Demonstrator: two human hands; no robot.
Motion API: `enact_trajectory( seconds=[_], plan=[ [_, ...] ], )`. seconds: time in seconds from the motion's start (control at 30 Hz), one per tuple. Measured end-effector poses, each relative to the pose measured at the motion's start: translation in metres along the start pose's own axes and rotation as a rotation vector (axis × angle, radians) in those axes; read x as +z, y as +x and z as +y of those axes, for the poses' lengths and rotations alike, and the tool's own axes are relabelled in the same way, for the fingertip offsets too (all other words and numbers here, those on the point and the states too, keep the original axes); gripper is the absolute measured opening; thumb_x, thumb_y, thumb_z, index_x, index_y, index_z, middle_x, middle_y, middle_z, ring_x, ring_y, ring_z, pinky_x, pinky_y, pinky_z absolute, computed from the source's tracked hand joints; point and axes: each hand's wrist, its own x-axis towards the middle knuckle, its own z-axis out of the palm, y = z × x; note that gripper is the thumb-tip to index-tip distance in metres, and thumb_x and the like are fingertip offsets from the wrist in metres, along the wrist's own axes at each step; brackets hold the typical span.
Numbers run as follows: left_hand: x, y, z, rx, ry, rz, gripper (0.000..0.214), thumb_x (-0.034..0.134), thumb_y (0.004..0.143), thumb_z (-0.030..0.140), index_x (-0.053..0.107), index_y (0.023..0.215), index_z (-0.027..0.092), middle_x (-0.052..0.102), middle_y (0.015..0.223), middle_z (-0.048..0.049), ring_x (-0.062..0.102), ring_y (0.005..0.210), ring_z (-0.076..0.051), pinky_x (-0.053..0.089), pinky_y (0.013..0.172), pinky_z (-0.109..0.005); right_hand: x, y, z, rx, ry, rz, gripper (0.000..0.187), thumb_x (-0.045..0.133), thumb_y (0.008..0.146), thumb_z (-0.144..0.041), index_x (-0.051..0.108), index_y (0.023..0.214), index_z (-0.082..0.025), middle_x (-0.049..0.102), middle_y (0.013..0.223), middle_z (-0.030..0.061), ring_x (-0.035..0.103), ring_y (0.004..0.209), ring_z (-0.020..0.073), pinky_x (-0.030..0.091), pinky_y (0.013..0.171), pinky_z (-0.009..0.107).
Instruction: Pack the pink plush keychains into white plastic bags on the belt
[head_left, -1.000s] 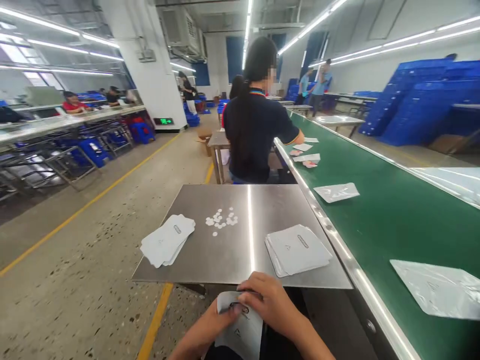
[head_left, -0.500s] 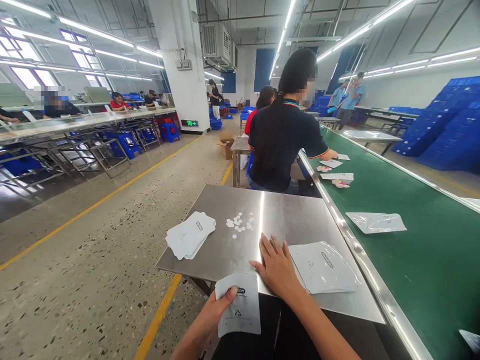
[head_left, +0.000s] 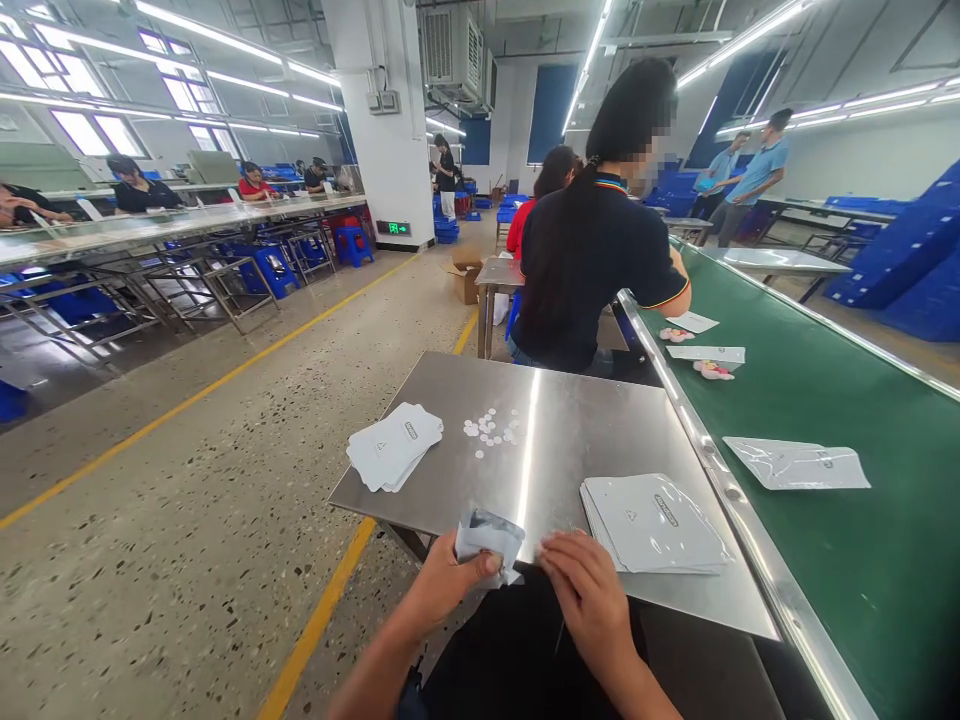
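My left hand (head_left: 459, 578) grips a small white pouch (head_left: 491, 533) at the table's near edge, thumb across its front. The pouch is bent, and its upper end gapes with a grey inside showing. Just right of it, my right hand (head_left: 589, 590) has its fingers drawn together at the tips; whatever they pinch, if anything, is hidden. A stack of printed white pouches (head_left: 394, 447) lies at the table's left. Small white discs (head_left: 491, 428) are scattered in the middle. Beside my right hand is a stack of larger, shiny white pouches (head_left: 652, 525).
The metal table (head_left: 570, 440) borders a green conveyor belt (head_left: 810, 390) on the right. On the belt lie a flat white pouch (head_left: 799, 463) and small pink items (head_left: 712, 371). A co-worker in a dark shirt (head_left: 600, 260) sits ahead. A cardboard box (head_left: 465, 275) stands on the floor.
My right hand has lifted off the tabletop and curled beside the pouch. The pouch in my left hand has tipped and its end has come open. The view has shifted slightly.
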Motion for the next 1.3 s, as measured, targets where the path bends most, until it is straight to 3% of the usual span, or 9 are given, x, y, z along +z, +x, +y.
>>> enact_trajectory(
  seconds=[0.2,0.53,0.63,0.7,0.77,0.83,0.93,1.1,1.3],
  plan=[
    [0.016,-0.008,0.011,0.113,0.247,-0.062,0.022,0.068,0.067,0.034,0.057,0.075,0.016,0.053,0.069,0.0018,0.043,0.065,-0.013,0.033,0.06,-0.022,-0.026,0.051,-0.046,0.334,0.414,-0.038,0.009,0.055,0.083,-0.024,0.064,0.086,-0.025,0.06,0.101,0.0064,0.052,0.109,0.0232,0.047,0.089,0.042],
    [0.029,-0.006,0.013,0.15,0.299,-0.157,0.019,0.065,0.072,0.032,0.06,0.082,0.016,0.058,0.075,0.0014,0.048,0.07,-0.014,0.036,0.062,-0.022,-0.041,0.055,-0.054,0.192,0.198,-0.339,0.019,0.047,0.087,-0.023,0.066,0.087,-0.024,0.054,0.119,0.0055,0.042,0.12,0.0222,0.042,0.095,0.04],
    [0.031,-0.006,0.022,0.163,0.295,-0.268,0.024,0.062,0.075,0.036,0.064,0.088,0.016,0.063,0.081,-0.002,0.054,0.076,-0.018,0.041,0.066,-0.024,-0.053,0.056,-0.052,0.156,0.179,-0.416,0.016,0.05,0.086,-0.027,0.065,0.089,-0.024,0.058,0.113,0.0046,0.051,0.108,0.0192,0.045,0.09,0.034],
    [0.023,-0.002,0.031,0.164,0.288,-0.331,0.039,0.061,0.075,0.038,0.061,0.109,0.019,0.064,0.1,-0.006,0.057,0.091,-0.024,0.043,0.077,-0.028,-0.062,0.056,-0.038,0.218,0.15,-0.343,0.018,0.048,0.087,-0.029,0.065,0.084,-0.022,0.063,0.097,0.0041,0.057,0.092,0.0166,0.048,0.08,0.03],
    [0.001,0.008,0.038,0.181,0.366,-0.232,0.056,0.056,0.078,0.042,0.044,0.13,0.024,0.052,0.128,-0.0072,0.048,0.114,-0.028,0.038,0.092,-0.033,-0.073,0.055,-0.012,0.378,0.077,-0.203,0.022,0.046,0.087,-0.035,0.063,0.083,-0.021,0.064,0.085,0.0035,0.059,0.078,0.0155,0.048,0.071,0.028],
    [-0.033,0.024,0.04,0.246,0.619,0.088,0.055,0.045,0.084,0.046,0.036,0.135,0.026,0.036,0.141,-0.005,0.031,0.129,-0.027,0.026,0.104,-0.039,-0.085,0.053,0.022,0.588,-0.043,-0.075,0.027,0.049,0.084,-0.043,0.062,0.089,-0.021,0.064,0.08,0.003,0.057,0.068,0.0158,0.047,0.063,0.028],
    [-0.088,0.053,0.031,0.283,1.111,0.501,0.069,0.043,0.082,0.05,0.03,0.138,0.011,0.019,0.148,-0.0128,0.009,0.136,-0.031,0.005,0.108,-0.05,-0.1,0.049,0.073,0.846,-0.261,0.027,0.038,0.051,0.078,-0.052,0.059,0.099,-0.022,0.065,0.084,0.0026,0.057,0.065,0.017,0.045,0.062,0.031],
    [-0.127,0.071,0.006,0.194,1.433,0.532,0.056,0.031,0.089,0.041,0.037,0.133,0.008,0.033,0.141,-0.0151,0.026,0.131,-0.032,0.017,0.105,-0.053,-0.103,0.039,0.113,0.876,-0.441,0.059,0.054,0.043,0.078,-0.056,0.05,0.118,-0.02,0.061,0.109,0.0094,0.057,0.095,0.0277,0.044,0.077,0.042],
    [-0.119,0.066,-0.003,0.435,1.483,0.662,0.041,0.028,0.093,0.03,0.055,0.12,0.015,0.054,0.127,-0.01,0.044,0.122,-0.025,0.016,0.108,-0.049,-0.086,0.059,0.083,0.615,-0.484,0.174,0.041,0.041,0.083,-0.049,0.055,0.112,-0.023,0.055,0.119,0.0116,0.046,0.114,0.0337,0.04,0.089,0.051]
  ],
)
